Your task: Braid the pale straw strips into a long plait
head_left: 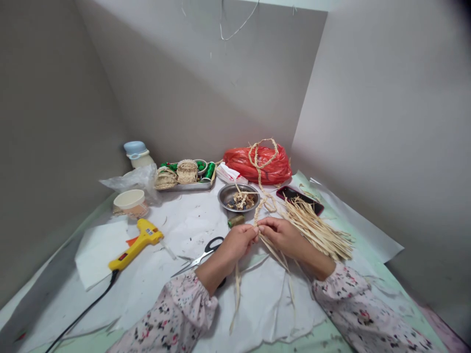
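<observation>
My left hand (241, 240) and my right hand (281, 236) meet at the middle of the table, fingertips pinched on the lower end of a pale braided straw cord (260, 208). From there the braid runs away from me and loops up over a red plastic bag (235, 162). Loose straw strands (237, 294) hang down below both hands. Beneath my left forearm lie scissors (200, 257), partly hidden by it. A bundle of straw strips (320, 225) lies beside my right hand. Just beyond my left hand is a small thread spool (236, 221).
A metal bowl (223, 200) holds straw scraps. A phone (290, 192) lies partly under the straw bundle. At left are a yellow glue gun (138, 245) with its cord, a paper cup (131, 203) and a blue-lidded bottle (138, 154). A tray (191, 187) holds woven pieces and green thread.
</observation>
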The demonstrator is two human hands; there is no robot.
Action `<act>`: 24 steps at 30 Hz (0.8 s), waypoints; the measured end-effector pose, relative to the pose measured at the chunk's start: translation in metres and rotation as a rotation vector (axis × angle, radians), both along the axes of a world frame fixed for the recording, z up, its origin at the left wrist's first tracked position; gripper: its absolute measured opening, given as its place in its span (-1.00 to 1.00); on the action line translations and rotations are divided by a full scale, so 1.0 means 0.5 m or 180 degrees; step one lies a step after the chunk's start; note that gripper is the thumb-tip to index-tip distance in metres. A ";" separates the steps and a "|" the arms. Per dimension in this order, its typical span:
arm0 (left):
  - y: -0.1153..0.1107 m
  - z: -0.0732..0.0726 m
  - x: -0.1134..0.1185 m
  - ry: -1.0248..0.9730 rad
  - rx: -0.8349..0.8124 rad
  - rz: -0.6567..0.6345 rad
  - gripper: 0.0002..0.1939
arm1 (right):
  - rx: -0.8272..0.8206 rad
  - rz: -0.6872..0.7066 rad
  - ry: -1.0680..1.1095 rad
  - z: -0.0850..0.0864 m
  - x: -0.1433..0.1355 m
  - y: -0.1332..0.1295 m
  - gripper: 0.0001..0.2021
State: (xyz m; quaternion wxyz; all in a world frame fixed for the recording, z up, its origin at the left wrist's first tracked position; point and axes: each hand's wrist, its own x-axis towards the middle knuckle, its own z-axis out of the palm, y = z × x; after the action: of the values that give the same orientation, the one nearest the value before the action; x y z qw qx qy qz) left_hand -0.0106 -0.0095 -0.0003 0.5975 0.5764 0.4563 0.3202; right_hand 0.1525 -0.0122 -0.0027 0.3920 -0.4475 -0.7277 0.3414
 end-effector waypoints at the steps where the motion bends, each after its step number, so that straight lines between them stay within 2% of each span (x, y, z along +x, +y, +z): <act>1: 0.000 -0.002 0.001 0.0038 0.0024 0.0058 -0.74 | 0.0056 -0.0010 -0.0183 0.002 0.002 0.000 -0.79; 8: 0.001 -0.020 0.008 0.0171 -0.0039 0.0304 -0.72 | 0.0185 -0.0705 -0.1165 0.022 -0.003 -0.013 -0.82; 14: -0.003 -0.021 0.012 -0.0319 -0.0314 0.0326 -0.77 | 0.0403 -0.0889 -0.1975 0.053 -0.036 -0.060 -0.83; 19: -0.006 -0.015 0.007 -0.0816 -0.0622 0.0233 -0.73 | 0.1016 -0.1001 -0.2941 0.043 -0.068 -0.089 -0.85; 24: -0.007 -0.015 0.004 -0.1061 -0.0718 0.0204 -0.70 | 0.1316 -0.0836 -0.3431 0.021 -0.091 -0.108 -0.80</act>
State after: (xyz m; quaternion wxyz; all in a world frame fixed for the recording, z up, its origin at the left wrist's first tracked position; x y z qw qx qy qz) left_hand -0.0085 -0.0133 -0.0078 0.7150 0.4301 0.4022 0.3768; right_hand 0.1069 -0.0664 0.0078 0.0852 -0.5585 -0.8141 -0.1343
